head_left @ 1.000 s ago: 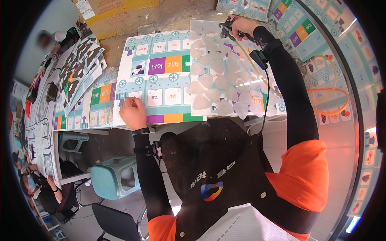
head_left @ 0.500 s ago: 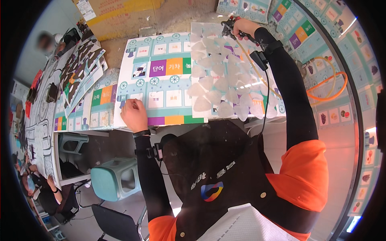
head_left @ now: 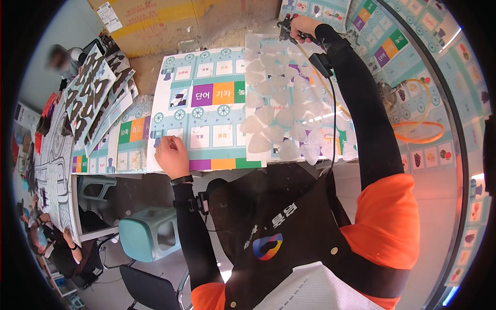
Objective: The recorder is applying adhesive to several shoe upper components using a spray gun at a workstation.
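Note:
My right hand reaches over the far edge of the work table and is closed around a dark spray gun with a yellowish hose. Below it lies a clear sheet holding many pale, translucent rounded shapes, covering the right part of a printed board. That board carries teal train wheels, white cards and purple, orange and green blocks. Near the board's lower left corner, my left hand rests with its fingers curled in. Whether anything is inside those fingers is hidden.
Cardboard stands behind the table. Dark-patterned sheets are stacked at the left, near another person. An orange hose loops at the right. A teal stool and a black chair stand below on the left.
My right hand has moved the spray gun a little left and farther away. My left hand stays on the board. At the left, a patterned sheet has been raised. The whole view has shifted slightly.

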A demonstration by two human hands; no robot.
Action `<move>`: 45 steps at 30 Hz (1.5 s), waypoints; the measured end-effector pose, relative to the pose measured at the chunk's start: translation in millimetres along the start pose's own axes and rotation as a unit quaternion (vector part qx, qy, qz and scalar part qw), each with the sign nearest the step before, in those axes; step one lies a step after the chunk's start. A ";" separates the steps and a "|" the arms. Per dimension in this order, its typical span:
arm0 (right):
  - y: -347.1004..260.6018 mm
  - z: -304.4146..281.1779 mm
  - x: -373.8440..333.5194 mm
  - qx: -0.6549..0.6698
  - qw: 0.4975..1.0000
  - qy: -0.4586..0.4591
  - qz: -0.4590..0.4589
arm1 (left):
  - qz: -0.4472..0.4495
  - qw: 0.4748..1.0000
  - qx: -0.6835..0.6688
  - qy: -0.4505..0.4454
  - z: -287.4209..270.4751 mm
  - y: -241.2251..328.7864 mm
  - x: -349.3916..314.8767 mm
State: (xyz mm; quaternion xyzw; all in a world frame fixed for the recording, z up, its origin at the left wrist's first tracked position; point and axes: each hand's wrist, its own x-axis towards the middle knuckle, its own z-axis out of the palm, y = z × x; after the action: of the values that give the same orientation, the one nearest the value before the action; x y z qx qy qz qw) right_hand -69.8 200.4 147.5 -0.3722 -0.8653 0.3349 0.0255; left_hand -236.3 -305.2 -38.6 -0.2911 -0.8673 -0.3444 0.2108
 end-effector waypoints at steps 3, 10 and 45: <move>0.1 -1.1 0.6 -0.011 1.000 -0.006 0.013 | 0.007 1.000 -0.005 0.013 0.8 1.7 0.5; 3.6 -1.2 -4.6 0.007 0.998 0.058 -0.011 | 0.008 1.000 -0.005 0.011 0.9 3.9 1.5; 34.7 -20.2 -14.7 0.050 0.994 0.094 0.025 | 0.002 1.000 -0.011 0.006 -1.4 5.8 1.4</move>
State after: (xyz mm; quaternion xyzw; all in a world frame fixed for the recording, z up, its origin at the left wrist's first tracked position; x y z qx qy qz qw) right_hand -31.6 219.3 145.3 -0.4215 -0.8318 0.3416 0.1170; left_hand -233.3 -302.3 -34.1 -0.2930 -0.8615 -0.3556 0.2134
